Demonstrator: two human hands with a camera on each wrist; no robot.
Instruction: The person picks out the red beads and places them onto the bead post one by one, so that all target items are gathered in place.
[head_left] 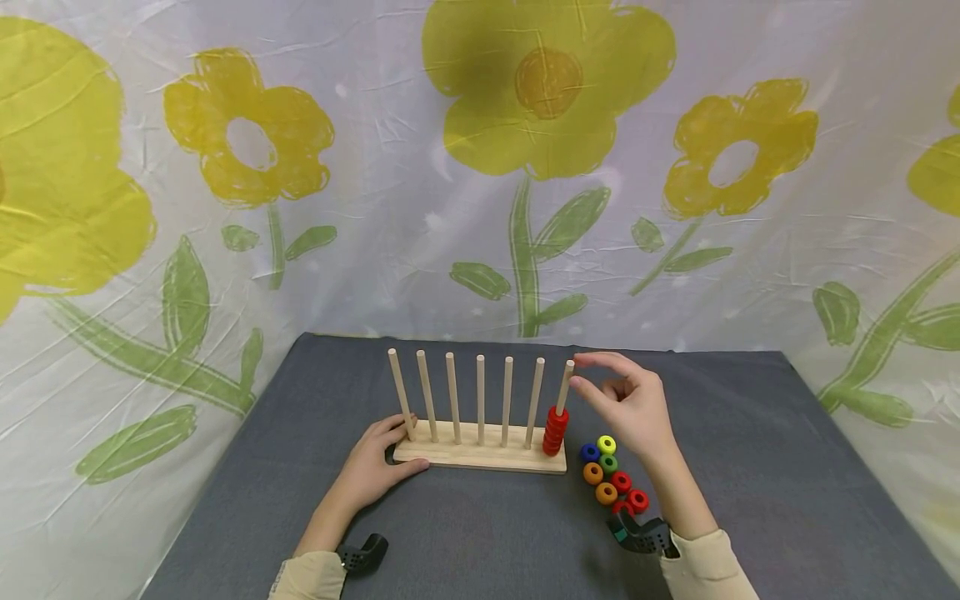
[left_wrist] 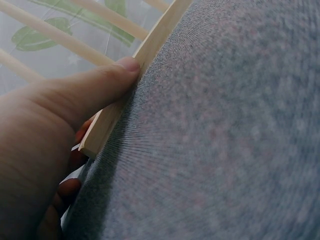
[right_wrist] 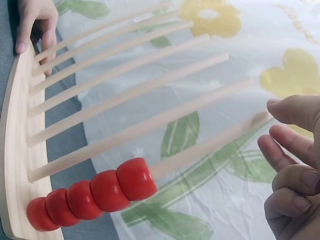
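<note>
A wooden peg rack (head_left: 480, 454) with several upright pegs stands on the table. My left hand (head_left: 375, 467) grips the left end of its base, thumb on the front edge and fingers around behind; the left wrist view shows the thumb (left_wrist: 100, 87) against the base. Several red beads (head_left: 555, 432) are stacked at the bottom of the rightmost peg (right_wrist: 200, 145). Beside that peg's top is my right hand (head_left: 630, 404), its thumb and index finger parted around the tip, no bead between them. In the right wrist view the thumb (right_wrist: 292, 110) is right at the peg's end.
Loose beads lie to the right of the rack, below my right hand: a yellow one (head_left: 607, 444), a blue one (head_left: 590, 452), a green one (head_left: 608, 463), two orange and several red (head_left: 638, 500). A dark cloth (head_left: 480, 542) covers the table; a flowered curtain (head_left: 375, 250) hangs behind.
</note>
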